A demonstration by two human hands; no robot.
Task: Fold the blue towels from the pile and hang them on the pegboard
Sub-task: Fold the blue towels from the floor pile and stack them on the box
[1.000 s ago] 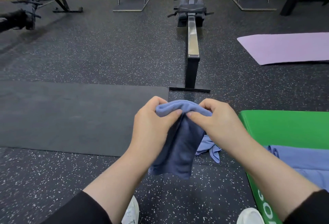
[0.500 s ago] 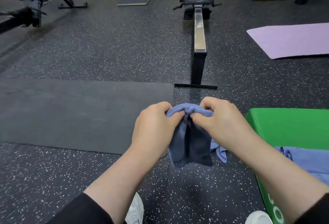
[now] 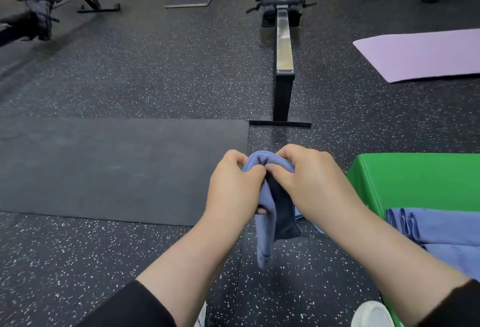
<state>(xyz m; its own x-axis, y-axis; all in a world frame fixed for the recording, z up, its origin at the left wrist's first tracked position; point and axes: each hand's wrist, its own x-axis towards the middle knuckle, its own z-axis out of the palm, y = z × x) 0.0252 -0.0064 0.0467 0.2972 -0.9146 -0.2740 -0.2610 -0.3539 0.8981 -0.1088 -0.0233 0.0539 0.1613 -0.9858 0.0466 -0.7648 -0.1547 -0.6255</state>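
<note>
A blue towel [image 3: 266, 235] hangs folded in front of me over the speckled floor. My left hand [image 3: 233, 191] grips its top fold from the left. My right hand [image 3: 309, 183] pinches the same fold from the right, thumbs almost touching. The towel's lower end dangles narrow below my hands. More blue towels [image 3: 441, 230] lie in a pile on a green box [image 3: 415, 178] at the right. No pegboard is in view.
A black mat [image 3: 109, 168] lies on the floor to the left. A rowing machine [image 3: 283, 48] runs straight ahead. A purple mat [image 3: 426, 54] lies at the far right. Gym stands line the back wall. My white shoes [image 3: 371, 313] show at the bottom.
My hands have drawn closer together on the towel's top fold, and the hanging part has become narrower and longer. The view has tilted slightly downward.
</note>
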